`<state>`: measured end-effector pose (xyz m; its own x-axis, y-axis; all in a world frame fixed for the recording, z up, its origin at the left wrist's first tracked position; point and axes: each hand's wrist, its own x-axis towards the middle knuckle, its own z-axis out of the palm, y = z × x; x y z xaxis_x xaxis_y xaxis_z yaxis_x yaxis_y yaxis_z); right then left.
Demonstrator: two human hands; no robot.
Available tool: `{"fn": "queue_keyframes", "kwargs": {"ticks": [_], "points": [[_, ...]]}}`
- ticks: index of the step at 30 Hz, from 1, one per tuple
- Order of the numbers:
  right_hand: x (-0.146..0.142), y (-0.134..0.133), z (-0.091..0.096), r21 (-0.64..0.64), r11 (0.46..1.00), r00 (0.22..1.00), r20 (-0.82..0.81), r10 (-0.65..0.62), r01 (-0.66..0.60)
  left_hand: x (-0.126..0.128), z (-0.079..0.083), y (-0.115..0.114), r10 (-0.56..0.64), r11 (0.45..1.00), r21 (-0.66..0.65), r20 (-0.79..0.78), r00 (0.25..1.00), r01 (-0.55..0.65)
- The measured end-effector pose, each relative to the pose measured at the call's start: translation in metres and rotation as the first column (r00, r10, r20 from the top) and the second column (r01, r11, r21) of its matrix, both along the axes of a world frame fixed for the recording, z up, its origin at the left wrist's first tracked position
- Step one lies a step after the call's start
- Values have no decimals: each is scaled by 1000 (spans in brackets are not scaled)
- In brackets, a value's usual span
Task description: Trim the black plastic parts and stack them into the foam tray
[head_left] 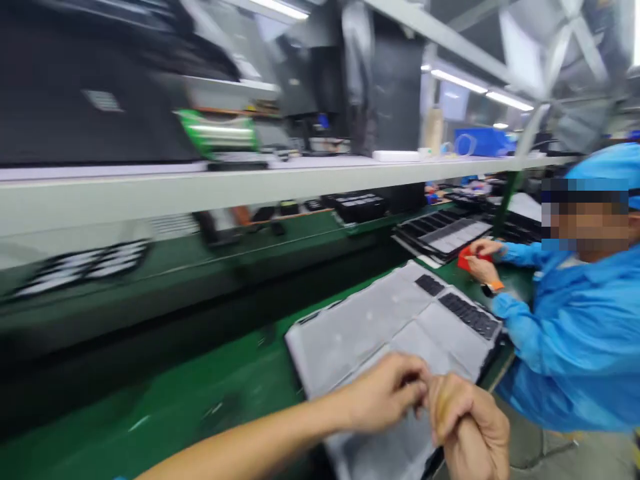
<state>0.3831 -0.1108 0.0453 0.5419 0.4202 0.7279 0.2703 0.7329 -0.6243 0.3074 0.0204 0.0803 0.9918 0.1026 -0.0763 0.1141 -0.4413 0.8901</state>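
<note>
My left hand (383,395) reaches in from the lower left, its fingers pinched together. Against its fingertips rests my right hand (475,417), also closed, with what looks like a yellowish finger cot (444,405) on it. Whatever lies between the fingertips is too small and blurred to make out. Both hands are above a wide tray (345,347) lined with pale grey sheeting. Small black strips (467,316) lie in rows along its far right side, beside a smaller dark group (430,285).
A co-worker in blue (575,333) sits at the right, holding a red object (466,259). Further trays (445,230) stand past mine on the green bench (210,400). A white shelf edge (300,185) crosses above; under it, a flat tray (85,267) lies at the left.
</note>
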Motion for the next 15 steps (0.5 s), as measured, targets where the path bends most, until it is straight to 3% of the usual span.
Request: {"fn": "queue_keyframes", "kwargs": {"ticks": [3, 6, 8, 10, 11, 12, 14, 15], "points": [[-47, 4, 21, 92, 967, 971, 62, 231, -236, -75, -17, -57, 80, 997, -13, 48, 996, -80], [-100, 2, 28, 36, 902, 898, 120, 423, -430, -135, -40, -95, 249, 968, -2, 83, 965, -249], [-130, -7, 19, -60, 860, 849, 140, 510, -506, -178, -54, -116, 320, 947, -15, 88, 943, -320], [-151, -21, -1, -191, 809, 785, 198, 587, -556, -226, -67, -139, 449, 892, 15, 90, 889, -452], [-158, -29, -15, -266, 778, 745, 233, 625, -569, -251, -74, -149, 559, 823, 58, 97, 824, -565], [-163, -37, -31, -322, 756, 716, 258, 649, -570, -277, -82, -157, 685, 711, 109, 113, 719, -695], [-169, -51, -65, -426, 717, 698, 233, 677, -552, -323, -104, -165, 869, 421, 285, 147, 473, -861], [-172, -56, -81, -476, 697, 701, 210, 682, -536, -342, -118, -166, 907, 287, 391, 183, 380, -875]]}}
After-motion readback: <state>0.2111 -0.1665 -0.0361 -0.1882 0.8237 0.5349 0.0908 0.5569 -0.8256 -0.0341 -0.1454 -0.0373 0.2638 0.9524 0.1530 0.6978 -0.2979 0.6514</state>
